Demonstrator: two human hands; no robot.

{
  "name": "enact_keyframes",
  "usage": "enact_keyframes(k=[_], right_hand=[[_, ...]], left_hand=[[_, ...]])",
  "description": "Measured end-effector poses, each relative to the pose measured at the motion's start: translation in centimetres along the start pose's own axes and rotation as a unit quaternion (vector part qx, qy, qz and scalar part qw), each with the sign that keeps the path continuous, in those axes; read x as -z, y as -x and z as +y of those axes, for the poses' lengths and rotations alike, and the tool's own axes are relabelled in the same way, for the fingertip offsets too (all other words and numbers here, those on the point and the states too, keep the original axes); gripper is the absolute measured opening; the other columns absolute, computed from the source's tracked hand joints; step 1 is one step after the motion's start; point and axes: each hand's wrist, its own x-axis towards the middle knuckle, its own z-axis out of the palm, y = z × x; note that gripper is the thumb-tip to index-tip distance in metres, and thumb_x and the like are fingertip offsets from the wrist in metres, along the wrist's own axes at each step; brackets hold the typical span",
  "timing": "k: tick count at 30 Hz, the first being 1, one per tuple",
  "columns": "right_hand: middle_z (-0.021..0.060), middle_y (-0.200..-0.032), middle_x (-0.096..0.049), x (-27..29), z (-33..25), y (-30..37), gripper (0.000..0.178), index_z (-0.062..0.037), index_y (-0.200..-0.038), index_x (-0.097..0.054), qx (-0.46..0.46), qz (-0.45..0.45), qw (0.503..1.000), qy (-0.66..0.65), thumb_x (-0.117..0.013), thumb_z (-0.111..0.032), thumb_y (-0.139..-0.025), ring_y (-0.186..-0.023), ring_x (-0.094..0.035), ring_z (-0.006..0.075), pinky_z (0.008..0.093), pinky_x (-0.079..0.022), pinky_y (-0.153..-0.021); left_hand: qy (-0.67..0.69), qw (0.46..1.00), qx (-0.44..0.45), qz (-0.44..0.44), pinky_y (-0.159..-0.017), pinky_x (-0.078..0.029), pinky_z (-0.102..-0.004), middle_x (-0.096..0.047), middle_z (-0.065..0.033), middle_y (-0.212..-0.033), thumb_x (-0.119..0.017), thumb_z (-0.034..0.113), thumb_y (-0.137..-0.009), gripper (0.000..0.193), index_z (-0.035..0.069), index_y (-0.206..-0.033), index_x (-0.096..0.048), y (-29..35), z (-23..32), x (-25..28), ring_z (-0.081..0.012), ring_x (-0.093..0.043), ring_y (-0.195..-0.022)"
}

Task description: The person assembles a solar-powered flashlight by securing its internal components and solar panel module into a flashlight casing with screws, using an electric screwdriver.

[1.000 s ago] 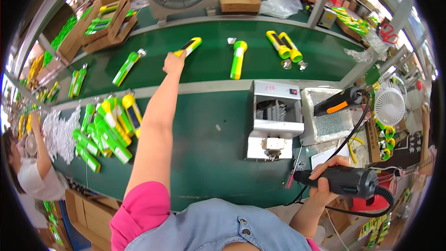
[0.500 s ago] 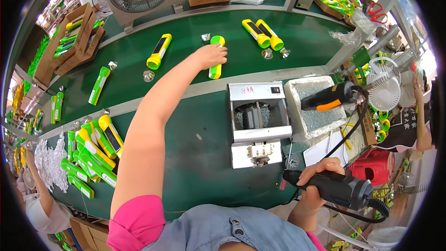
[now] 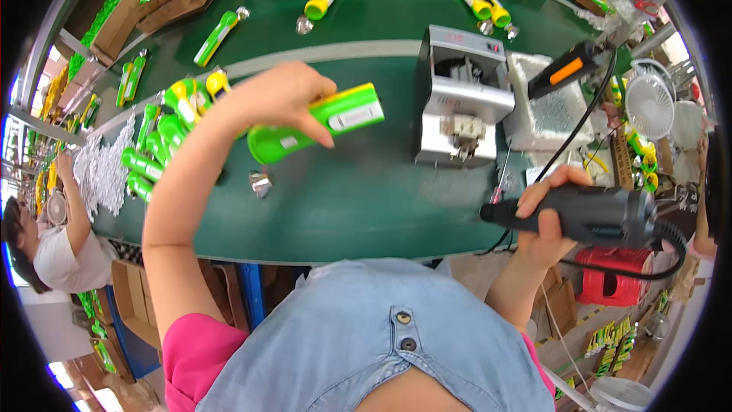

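Green-yellow flashlight [image 3: 349,113] held L of silver machine [image 3: 473,99] — clamped in fingers of L hand [image 3: 284,99]. Black corded tool [image 3: 598,215] gripped by R hand [image 3: 547,223], fingers wrapped round, R of mach.

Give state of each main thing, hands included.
green-and-yellow plastic flashlight: held, tilted
left hand: closed around flashlight
silver cone-shaped reflector: outside flashlight, table contact unclear
black cylindrical power tool: held, tip pointing left
right hand: closed around power tool
black-and-orange handheld tool: unheld, tilted
silver boxy metal machine: upright, power unclear
white rectangular foam box: open
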Motion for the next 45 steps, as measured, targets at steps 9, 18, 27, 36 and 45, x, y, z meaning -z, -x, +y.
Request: enact_keyframes(k=[9,18,27,36,45], right_hand=[[0.0198,-0.086,-0.056,-2.8,-0.4,-2.0,0.042,0.0125,-0.110,-0.041,0.101,0.024,0.994,0.022,-0.057,0.002,-0.072,-0.056,-0.057,0.0151,0.0241,-0.045,-0.057],[0.0174,-0.084,-0.061,-3.5,2.0,-6.2,0.035,0.0088,-0.106,-0.047,0.153,0.016,0.988,-0.007,-0.057,0.005,-0.073,-0.054,-0.057,0.0149,0.0249,-0.046,-0.054],[0.0194,-0.089,-0.059,-3.5,4.1,-7.1,0.037,0.0102,-0.109,-0.046,0.093,-0.009,0.996,0.012,-0.054,0.006,-0.074,-0.055,-0.058,0.0172,0.0246,-0.046,-0.056],[0.0183,-0.088,-0.059,-3.9,4.8,-7.1,0.037,0.0099,-0.109,-0.047,0.080,-0.016,0.997,0.010,-0.054,0.006,-0.073,-0.056,-0.057,0.0171,0.0255,-0.046,-0.056],[0.0130,-0.084,-0.059,-4.5,4.9,-8.8,0.025,0.0036,-0.098,-0.053,-0.012,-0.097,0.995,0.005,-0.059,0.003,-0.073,-0.055,-0.055,0.0156,0.0252,-0.044,-0.052]], left_hand=[[-0.177,0.950,0.014,0.256,-0.075,-0.038,-0.0369,-0.052,-0.0082,-0.092,-0.074,0.026,-0.057,0.059,0.006,-0.107,-0.049,0.8,8.5,-18.0,-0.0238,-0.051,-0.086],[-0.121,0.931,0.080,0.334,-0.084,-0.036,-0.0395,-0.053,-0.0108,-0.100,-0.071,0.036,-0.061,0.067,0.003,-0.115,-0.048,0.1,10.4,-21.3,-0.0245,-0.050,-0.091],[-0.124,0.928,0.129,0.327,-0.085,-0.035,-0.0382,-0.054,-0.0088,-0.096,-0.069,0.036,-0.063,0.059,0.005,-0.110,-0.051,-0.7,10.7,-20.7,-0.0240,-0.051,-0.090],[-0.088,0.930,0.103,0.340,-0.084,-0.035,-0.0393,-0.054,-0.0094,-0.096,-0.068,0.038,-0.063,0.056,0.005,-0.106,-0.052,-0.5,10.7,-20.7,-0.0252,-0.051,-0.089],[-0.081,0.949,0.077,0.294,-0.085,-0.035,-0.0406,-0.054,-0.0100,-0.095,-0.068,0.035,-0.064,0.051,0.003,-0.100,-0.054,-0.4,10.6,-19.0,-0.0238,-0.052,-0.089]])
